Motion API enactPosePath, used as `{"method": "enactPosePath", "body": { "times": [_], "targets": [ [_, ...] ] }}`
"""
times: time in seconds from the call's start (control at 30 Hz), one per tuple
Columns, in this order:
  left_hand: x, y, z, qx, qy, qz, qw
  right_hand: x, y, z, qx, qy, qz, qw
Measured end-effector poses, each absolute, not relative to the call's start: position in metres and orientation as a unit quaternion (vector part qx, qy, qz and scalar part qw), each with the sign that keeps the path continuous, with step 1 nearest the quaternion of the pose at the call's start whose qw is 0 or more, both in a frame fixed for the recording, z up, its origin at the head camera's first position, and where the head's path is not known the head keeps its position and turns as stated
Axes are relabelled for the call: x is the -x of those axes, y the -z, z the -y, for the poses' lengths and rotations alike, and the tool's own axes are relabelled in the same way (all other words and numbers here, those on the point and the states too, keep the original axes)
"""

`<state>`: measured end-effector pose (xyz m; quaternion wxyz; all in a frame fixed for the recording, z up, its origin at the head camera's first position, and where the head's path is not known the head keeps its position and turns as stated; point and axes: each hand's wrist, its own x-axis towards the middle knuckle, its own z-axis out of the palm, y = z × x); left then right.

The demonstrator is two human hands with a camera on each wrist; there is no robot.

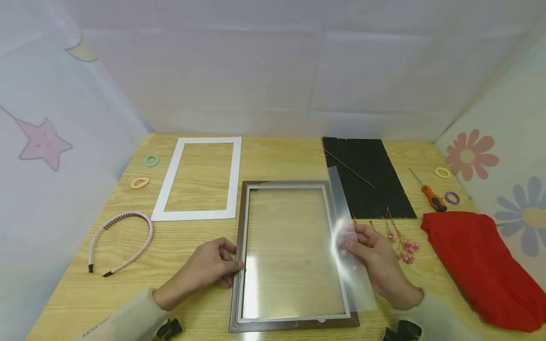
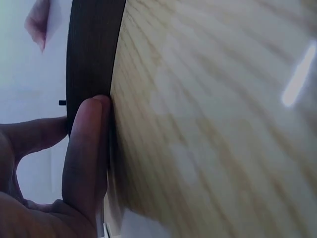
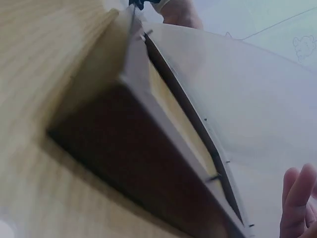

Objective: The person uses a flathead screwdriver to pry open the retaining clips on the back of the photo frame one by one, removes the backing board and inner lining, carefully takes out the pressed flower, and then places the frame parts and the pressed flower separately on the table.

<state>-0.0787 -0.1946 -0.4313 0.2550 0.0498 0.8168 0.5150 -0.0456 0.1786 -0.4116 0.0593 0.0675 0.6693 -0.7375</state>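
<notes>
pale fabric walls printed with a pink star and big flowers close round a light wooden bench (image 1: 277, 156), and near its front edge lies a brown picture frame (image 1: 240, 222), face down, the landmark for everything else. the left hand (image 1: 209, 267) sits at the frame's left rail, its fingers (image 2: 84, 148) loosely bent and pressed against the dark outer edge of that rail, thumb apart from the rest; they touch it rather than wrap round it. the right hand (image 1: 375, 253) is at the frame's right rail, its fingers pinched together on a clear plastic sheet (image 1: 341, 208), which is tilted up along that rail and overhangs it, its left edge near the frame's opening and its lower end reaching toward the frame's front right corner. from the right wrist view the sheet stands just above the frame's back rim, the fingertips (image 3: 297, 198) beside it. left of the frame lie a white mat board (image 1: 168, 194), a pink headband (image 1: 123, 239), a green ring (image 1: 151, 160) and an orange ring (image 1: 140, 183). right of the frame lie a black backing board (image 1: 367, 175), a sprig of dried pink flowers (image 1: 403, 244), an orange-handled screwdriver (image 1: 432, 198), a red cloth (image 1: 482, 265), a yellow ring (image 1: 442, 172) and a purple ring (image 1: 451, 197).
</notes>
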Motion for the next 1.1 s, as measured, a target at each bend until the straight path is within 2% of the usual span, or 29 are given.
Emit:
{"method": "enactPosePath", "body": {
  "times": [0.17,0.3,0.43,0.6,0.9,1.1],
  "targets": [
    [0.084,0.428,0.198,-0.064,-0.499,-0.817,0.283,0.049,0.394,-0.188,-0.050,0.736,-0.675,0.027],
    [0.094,0.424,0.200,-0.050,-0.471,-0.839,0.267,0.056,0.375,-0.195,0.003,0.732,-0.681,-0.029],
    [0.105,0.422,0.201,-0.037,-0.461,-0.854,0.240,0.078,0.352,-0.202,0.045,0.731,-0.675,-0.093],
    [0.115,0.427,0.195,-0.021,-0.473,-0.846,0.244,0.114,0.326,-0.208,0.080,0.712,-0.677,-0.171],
    [0.119,0.432,0.189,-0.024,-0.492,-0.830,0.263,0.186,0.299,-0.188,0.128,0.477,-0.788,-0.369],
    [0.117,0.433,0.189,-0.011,-0.492,-0.829,0.266,0.227,0.296,-0.163,0.214,0.356,-0.789,-0.454]
  ]
}}
